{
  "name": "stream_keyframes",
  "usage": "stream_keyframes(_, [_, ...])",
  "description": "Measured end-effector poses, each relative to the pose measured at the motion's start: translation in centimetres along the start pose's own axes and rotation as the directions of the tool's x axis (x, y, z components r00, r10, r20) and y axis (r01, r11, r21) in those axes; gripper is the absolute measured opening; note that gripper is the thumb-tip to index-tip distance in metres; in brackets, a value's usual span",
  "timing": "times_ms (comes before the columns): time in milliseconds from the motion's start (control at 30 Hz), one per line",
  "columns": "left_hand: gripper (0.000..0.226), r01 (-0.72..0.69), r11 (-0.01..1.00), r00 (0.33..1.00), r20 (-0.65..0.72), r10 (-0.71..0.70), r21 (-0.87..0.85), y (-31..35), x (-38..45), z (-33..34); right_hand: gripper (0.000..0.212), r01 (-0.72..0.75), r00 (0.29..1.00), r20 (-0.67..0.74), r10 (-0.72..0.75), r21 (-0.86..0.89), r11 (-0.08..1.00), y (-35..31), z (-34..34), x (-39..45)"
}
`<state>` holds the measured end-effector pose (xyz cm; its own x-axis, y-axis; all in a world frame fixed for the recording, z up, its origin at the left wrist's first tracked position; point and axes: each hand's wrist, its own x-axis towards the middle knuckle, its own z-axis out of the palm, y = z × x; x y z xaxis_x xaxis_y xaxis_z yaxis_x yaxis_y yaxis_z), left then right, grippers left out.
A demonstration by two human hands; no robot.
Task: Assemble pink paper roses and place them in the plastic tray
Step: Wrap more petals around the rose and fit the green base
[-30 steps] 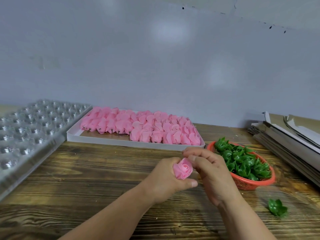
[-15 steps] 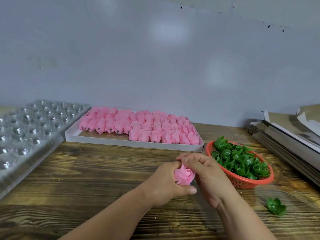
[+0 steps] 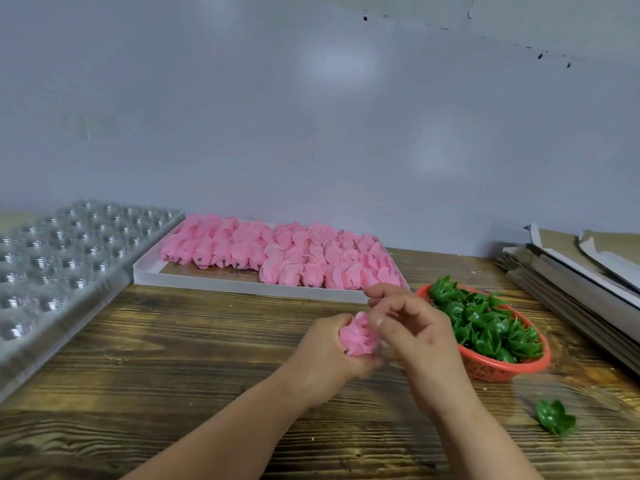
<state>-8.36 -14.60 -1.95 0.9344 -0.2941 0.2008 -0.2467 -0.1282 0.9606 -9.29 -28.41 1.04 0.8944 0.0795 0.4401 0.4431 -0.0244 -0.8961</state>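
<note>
A pink paper rose (image 3: 358, 336) sits above the table's middle, gripped from below by my left hand (image 3: 329, 355). My right hand (image 3: 412, 327) is beside it on the right, its curled fingertips at the rose's upper petals. The rose's base is hidden in my left palm. The clear plastic tray (image 3: 59, 271) with rows of round cups lies at the left. A white flat box (image 3: 207, 280) at the back holds several rows of pink rose heads (image 3: 277, 254).
A red mesh basket (image 3: 498, 367) full of green plastic calyxes (image 3: 485, 320) stands right of my hands. One loose green calyx (image 3: 554, 417) lies on the wooden table near the right front. Stacked flat cardboard (image 3: 571, 282) fills the right edge. A grey wall rises behind.
My hands have turned the rose: it now tilts left and sits deeper in my left hand. My right fingers have lifted from its side to its top.
</note>
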Motion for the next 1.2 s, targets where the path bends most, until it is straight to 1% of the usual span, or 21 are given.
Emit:
stream_keyframes(67, [0.019,-0.012,1.000,0.999,-0.032,0.012,-0.002,0.2,0.0,-0.2,0.019,0.122,0.991,0.078,-0.113,-0.126,0.984,0.1,0.4,-0.3])
stream_keyframes(100, [0.018,-0.013,1.000,0.999,-0.040,0.013,0.000,0.2,0.0,-0.2,0.026,0.166,0.984,0.096,-0.151,-0.173,0.971,0.2,0.6,-0.5])
stream_keyframes(167, [0.023,-0.010,0.999,0.998,-0.056,0.008,-0.043,0.1,0.1,-0.2,0.032,0.248,0.968,0.106,-0.228,-0.256,0.934,0.5,0.9,-0.5])
stream_keyframes(200, [0.026,-0.006,0.998,0.998,-0.064,0.002,-0.070,0.2,0.1,-0.2,0.031,0.288,0.957,0.111,-0.266,-0.296,0.911,0.6,0.9,-0.4])
stream_keyframes(267, [0.026,0.009,0.995,0.997,-0.069,-0.016,-0.102,0.1,0.1,-0.1,0.022,0.346,0.938,0.117,-0.326,-0.380,0.858,0.9,0.9,-0.4])
stream_keyframes(333, [0.022,0.015,0.994,0.998,-0.065,-0.023,-0.112,-0.2,0.1,0.0,0.013,0.368,0.927,0.113,-0.357,-0.450,0.813,1.1,1.0,-0.4])
stream_keyframes(433, [0.018,0.007,0.996,0.998,-0.061,-0.013,-0.087,-0.3,0.1,-0.1,0.007,0.402,0.910,0.130,-0.393,-0.503,0.765,1.2,1.3,-0.4])
stream_keyframes(500, [0.016,0.001,0.996,0.999,-0.054,-0.006,-0.087,-0.3,0.1,0.0,0.007,0.420,0.902,0.137,-0.409,-0.498,0.758,1.1,1.3,-0.5])
stream_keyframes(600, [0.023,-0.001,0.994,0.999,-0.037,-0.003,-0.108,-0.1,0.1,0.0,0.015,0.357,0.932,0.116,-0.344,-0.457,0.815,0.9,1.4,-0.6])
stream_keyframes(667, [0.027,-0.015,0.993,1.000,-0.022,0.013,-0.116,-0.1,0.1,0.0,0.016,0.343,0.938,0.121,-0.325,-0.456,0.821,0.9,1.5,-0.7])
stream_keyframes(733, [0.024,-0.032,0.989,0.999,-0.018,0.030,-0.142,-0.3,0.1,0.1,0.011,0.371,0.927,0.136,-0.350,-0.470,0.801,0.9,1.5,-0.6])
stream_keyframes(800, [0.013,-0.042,0.987,0.999,-0.015,0.040,-0.153,-0.3,0.1,0.1,0.010,0.417,0.904,0.148,-0.401,-0.510,0.752,0.9,1.6,-0.6])
stream_keyframes(867, [0.013,-0.042,0.986,0.999,-0.007,0.042,-0.159,-0.4,0.1,0.2,0.008,0.449,0.886,0.160,-0.435,-0.531,0.719,0.8,1.8,-0.6])
stream_keyframes(933, [0.015,-0.040,0.984,0.999,-0.014,0.038,-0.173,-0.6,0.1,0.1,0.005,0.464,0.881,0.180,-0.438,-0.519,0.718,0.7,1.8,-0.7])
stream_keyframes(1000, [0.015,-0.039,0.983,0.999,-0.003,0.039,-0.180,-0.7,0.2,-0.1,0.011,0.418,0.908,0.170,-0.384,-0.447,0.791,0.6,1.7,-0.7])
stream_keyframes(1067, [0.015,-0.036,0.984,0.999,0.014,0.039,-0.176,-0.5,0.1,-0.3,0.022,0.312,0.950,0.143,-0.279,-0.333,0.890,0.5,1.3,-0.8])
stream_keyframes(1133, [0.006,-0.028,0.981,1.000,0.008,0.030,-0.193,-0.5,0.0,-0.5,0.033,0.254,0.965,0.141,-0.220,-0.320,0.913,0.4,1.0,-0.7])
stream_keyframes(1167, [0.007,-0.023,0.977,1.000,0.008,0.026,-0.212,-0.5,0.1,-0.5,0.036,0.249,0.967,0.140,-0.214,-0.328,0.911,0.4,1.0,-0.6])
stream_keyframes(1200, [0.018,-0.021,0.972,1.000,0.015,0.025,-0.233,-0.4,0.1,-0.5,0.036,0.257,0.965,0.137,-0.223,-0.346,0.902,0.4,0.9,-0.5])
